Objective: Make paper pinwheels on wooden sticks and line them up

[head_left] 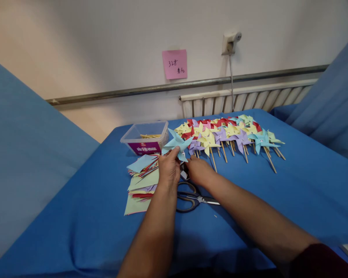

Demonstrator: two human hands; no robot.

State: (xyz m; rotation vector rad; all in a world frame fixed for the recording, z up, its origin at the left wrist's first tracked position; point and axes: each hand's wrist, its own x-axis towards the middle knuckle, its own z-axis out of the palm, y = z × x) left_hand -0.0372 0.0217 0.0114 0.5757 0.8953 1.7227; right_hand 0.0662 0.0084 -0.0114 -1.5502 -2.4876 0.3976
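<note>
My left hand pinches a light blue paper pinwheel, its thumb pressed on the folded centre. No stick shows on this pinwheel. Just right of it, my right hand reaches down by a small whitish object on the table; its fingertips are hidden, so what they touch I cannot make out. Below both hands lies a pair of dark-handled scissors, blades pointing right. Left of my left wrist are stacks of coloured paper sheets, some cut or folded.
A clear plastic box with thin wooden sticks stands behind the paper. Many finished pinwheels on sticks lie at the back right. The table has a blue cloth. Behind it are a wall rail and radiator.
</note>
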